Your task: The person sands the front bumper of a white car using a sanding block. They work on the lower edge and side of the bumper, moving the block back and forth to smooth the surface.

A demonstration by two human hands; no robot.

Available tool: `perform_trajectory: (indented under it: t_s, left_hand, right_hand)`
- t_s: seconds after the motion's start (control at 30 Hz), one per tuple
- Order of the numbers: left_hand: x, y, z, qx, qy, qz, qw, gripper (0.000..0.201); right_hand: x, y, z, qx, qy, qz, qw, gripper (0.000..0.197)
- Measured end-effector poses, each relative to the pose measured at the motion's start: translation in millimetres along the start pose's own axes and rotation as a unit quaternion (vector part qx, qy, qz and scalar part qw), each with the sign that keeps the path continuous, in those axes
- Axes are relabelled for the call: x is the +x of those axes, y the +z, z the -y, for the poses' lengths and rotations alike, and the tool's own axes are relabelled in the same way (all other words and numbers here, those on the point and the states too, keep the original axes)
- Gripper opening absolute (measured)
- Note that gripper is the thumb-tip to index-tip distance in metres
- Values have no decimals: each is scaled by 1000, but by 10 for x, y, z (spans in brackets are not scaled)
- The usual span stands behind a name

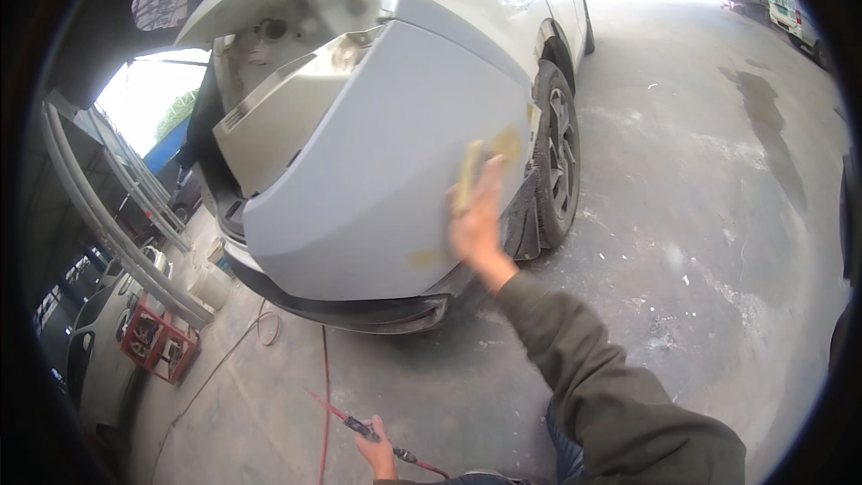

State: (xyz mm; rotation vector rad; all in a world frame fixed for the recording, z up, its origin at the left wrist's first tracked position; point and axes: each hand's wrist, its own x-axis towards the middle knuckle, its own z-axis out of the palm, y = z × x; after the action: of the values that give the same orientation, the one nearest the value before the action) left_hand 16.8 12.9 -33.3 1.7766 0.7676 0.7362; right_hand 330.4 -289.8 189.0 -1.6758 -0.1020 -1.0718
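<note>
My right hand [476, 224] is closed round a yellowish sanding block [466, 180], held against the grey-primed rear corner panel [359, 162] of a white car. The hand is a little blurred. Yellow-brown patches [507, 142] mark the panel just beyond the block, with a smaller one lower to the left. Down by the lower edge, my left hand [379, 454] grips an air blow gun [362, 428]. Its thin red nozzle points up and left, and a red hose leads off behind it.
The rear wheel [558, 153] stands right of the panel, above a dark bumper edge [359, 310]. A red hose [324, 395] lies across the concrete floor. At left are a red crate [160, 339], a white bucket [210, 286] and metal posts [126, 224]. Parked cars line the far end.
</note>
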Motion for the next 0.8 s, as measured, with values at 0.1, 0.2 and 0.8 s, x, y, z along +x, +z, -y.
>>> perform_trajectory:
  t_s: [0.1, 0.2, 0.8]
  left_hand:
    - [134, 119, 197, 93, 67, 25, 993, 26]
    - [172, 204, 320, 52, 111, 44, 992, 26]
    - [-151, 146, -300, 3, 29, 78, 997, 23]
  right_hand:
    - [-654, 67, 484, 14, -203, 61, 977, 77]
    - [-617, 13, 139, -80, -358, 171, 914, 75]
    - [-280, -135, 170, 0, -183, 79, 980, 93]
